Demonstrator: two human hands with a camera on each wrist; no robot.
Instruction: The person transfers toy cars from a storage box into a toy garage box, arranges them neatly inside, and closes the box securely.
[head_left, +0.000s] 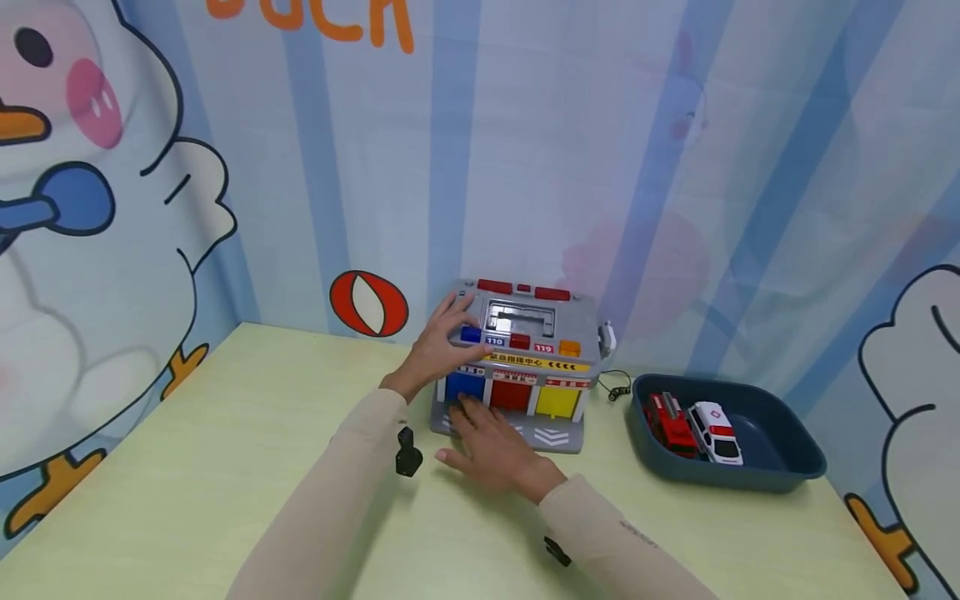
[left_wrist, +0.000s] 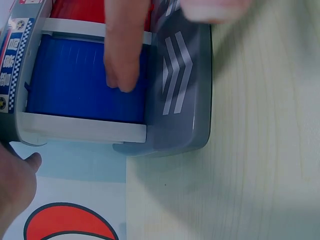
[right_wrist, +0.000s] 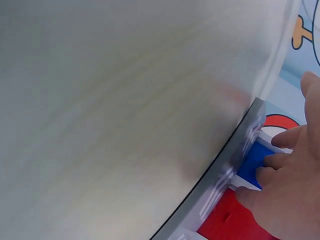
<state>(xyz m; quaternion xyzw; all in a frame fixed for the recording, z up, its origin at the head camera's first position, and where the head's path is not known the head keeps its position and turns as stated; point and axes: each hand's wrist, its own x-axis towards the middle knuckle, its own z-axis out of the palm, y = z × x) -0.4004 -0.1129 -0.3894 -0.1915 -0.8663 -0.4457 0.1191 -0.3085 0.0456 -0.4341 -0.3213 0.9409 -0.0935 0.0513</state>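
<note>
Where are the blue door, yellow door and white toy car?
Blue door (left_wrist: 75, 80): left wrist view, middle of its panel.
Yellow door (head_left: 558, 401): head view, its front face.
White toy car (head_left: 713, 425): head view, its top.

In the head view we get bright, even light, with soft shadows on the table (head_left: 187, 467) beneath the sleeves (head_left: 322, 500); wide-angle stretching shows towards the edges. The toy building (head_left: 517, 358) looks fairly sharp, while the right hand (head_left: 491, 446) is slightly smeared. Our left wrist view is dimmer and cooler, with a diffuse shadow beside the toy building and a blurred fingertip (left_wrist: 215, 10) near the lens. In the right wrist view we find the table hazy, its grain blurred, darkest towards upper left.
</note>
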